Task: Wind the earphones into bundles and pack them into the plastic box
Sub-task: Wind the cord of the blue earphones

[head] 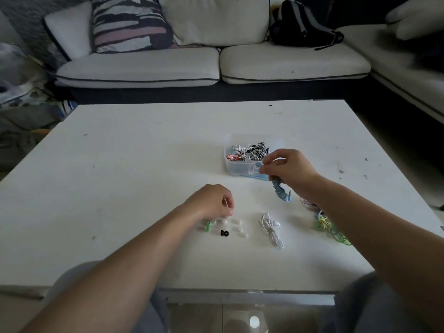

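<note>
A clear plastic box (pixel 229 164) stands on the white table (pixel 144 152), holding several wound earphone bundles in white, black and red. My right hand (pixel 288 168) hovers at the box's near right corner and grips a wound light-blue earphone bundle (pixel 280 191), whose plug end hangs down below the hand. My left hand (pixel 213 203) rests curled on the table beside small ear tips; a thin white thing shows at its fingers, and I cannot tell whether it pinches it. A loose white earphone (pixel 271 228) lies between my arms. A green-yellow tangle (pixel 329 227) lies under my right forearm.
Several white ear tips (pixel 236 227), a black tip (pixel 224 233) and a green piece (pixel 208 225) lie near my left hand. A purplish cable (pixel 310 204) peeks out by my right wrist. A sofa with cushions and a black bag stands behind the table.
</note>
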The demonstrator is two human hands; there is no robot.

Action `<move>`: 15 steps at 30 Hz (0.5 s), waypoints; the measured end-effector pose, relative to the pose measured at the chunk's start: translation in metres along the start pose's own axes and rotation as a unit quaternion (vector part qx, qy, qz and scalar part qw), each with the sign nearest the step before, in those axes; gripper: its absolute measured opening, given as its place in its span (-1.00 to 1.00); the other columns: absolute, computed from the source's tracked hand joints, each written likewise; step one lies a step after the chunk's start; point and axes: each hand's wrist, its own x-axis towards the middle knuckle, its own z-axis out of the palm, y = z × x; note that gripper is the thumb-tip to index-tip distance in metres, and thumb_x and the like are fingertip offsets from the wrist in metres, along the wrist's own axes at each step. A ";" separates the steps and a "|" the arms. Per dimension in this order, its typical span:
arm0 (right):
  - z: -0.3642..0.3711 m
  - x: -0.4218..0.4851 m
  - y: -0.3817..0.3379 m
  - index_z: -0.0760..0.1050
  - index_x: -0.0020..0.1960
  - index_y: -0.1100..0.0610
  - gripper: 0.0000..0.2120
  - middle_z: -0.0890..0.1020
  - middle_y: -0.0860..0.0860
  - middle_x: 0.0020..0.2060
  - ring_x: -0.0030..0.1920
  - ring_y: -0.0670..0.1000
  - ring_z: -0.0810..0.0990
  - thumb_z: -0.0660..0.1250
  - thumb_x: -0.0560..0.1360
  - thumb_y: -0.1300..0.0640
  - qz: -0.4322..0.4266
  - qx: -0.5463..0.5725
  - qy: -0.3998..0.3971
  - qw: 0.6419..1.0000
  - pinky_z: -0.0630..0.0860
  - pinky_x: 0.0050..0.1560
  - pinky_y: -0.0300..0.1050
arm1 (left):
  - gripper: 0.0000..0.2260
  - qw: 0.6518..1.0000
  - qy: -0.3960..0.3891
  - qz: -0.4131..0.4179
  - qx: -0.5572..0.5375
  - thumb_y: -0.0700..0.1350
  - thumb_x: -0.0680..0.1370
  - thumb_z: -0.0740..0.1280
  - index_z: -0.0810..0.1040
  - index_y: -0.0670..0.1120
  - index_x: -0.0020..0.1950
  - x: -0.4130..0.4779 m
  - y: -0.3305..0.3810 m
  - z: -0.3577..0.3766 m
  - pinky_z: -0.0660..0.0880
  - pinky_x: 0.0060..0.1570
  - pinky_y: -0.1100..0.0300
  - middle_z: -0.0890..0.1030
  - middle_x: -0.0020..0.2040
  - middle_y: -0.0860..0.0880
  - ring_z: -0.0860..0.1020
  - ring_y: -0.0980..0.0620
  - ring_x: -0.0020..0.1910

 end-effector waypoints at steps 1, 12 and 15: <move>0.000 -0.001 -0.003 0.61 -0.12 0.17 -0.86 0.61 0.08 -0.44 -0.36 0.09 0.50 0.52 0.37 0.30 -0.004 0.016 -0.006 1.000 0.39 -0.19 0.03 | -0.93 1.000 0.000 0.002 0.007 -0.06 0.42 0.46 0.66 0.05 -0.11 0.000 0.000 0.001 0.58 -0.03 0.15 0.63 -0.19 0.16 0.62 0.16 -0.14; 0.024 -0.015 -0.009 0.66 -0.02 0.00 -0.76 0.63 0.04 -0.29 -0.48 -0.08 0.47 0.32 0.54 0.31 0.002 0.038 -0.011 0.999 0.39 -0.37 -0.23 | -0.89 0.999 -0.022 -0.018 0.030 -0.15 0.40 0.40 0.64 0.02 -0.13 -0.001 0.005 0.004 0.59 -0.04 0.12 0.61 -0.24 0.16 0.59 0.14 -0.18; 0.027 -0.015 -0.014 0.67 -0.09 -0.02 -0.74 0.60 0.13 -0.24 -0.47 -0.06 0.51 0.34 0.51 0.32 -0.013 0.054 -0.019 0.998 0.38 -0.24 -0.05 | -0.85 0.999 -0.030 -0.020 0.028 -0.20 0.41 0.36 0.66 0.01 -0.11 0.001 0.007 0.004 0.58 -0.07 0.17 0.62 -0.21 0.14 0.60 0.11 -0.16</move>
